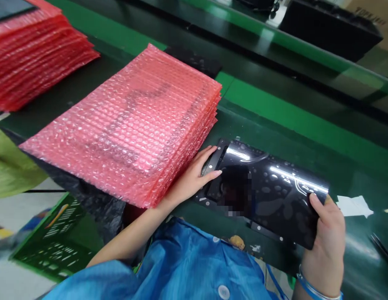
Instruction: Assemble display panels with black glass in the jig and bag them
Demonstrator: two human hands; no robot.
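A black glossy display panel (265, 191) lies at a slant over the green bench, its face covered by a shiny film with bubbles. White dots run along its dark frame. My left hand (200, 173) grips the panel's left end, thumb on the frame and fingers at the far corner. At the opposite end my right hand (330, 227) is closed on the edge, thumb on top and fingers underneath. Whether it holds only the film or the panel too, I cannot tell. Against my left forearm rises a stack of red bubble-wrap bags (134, 125).
Another red bubble-wrap stack (40, 58) stands at far left, a dark panel (9, 9) on top. A green crate (56, 246) sits below left. On the bench (353, 166) lie a white paper scrap (355, 206) and dark tweezers (381, 248). A black box (330, 31) stands behind.
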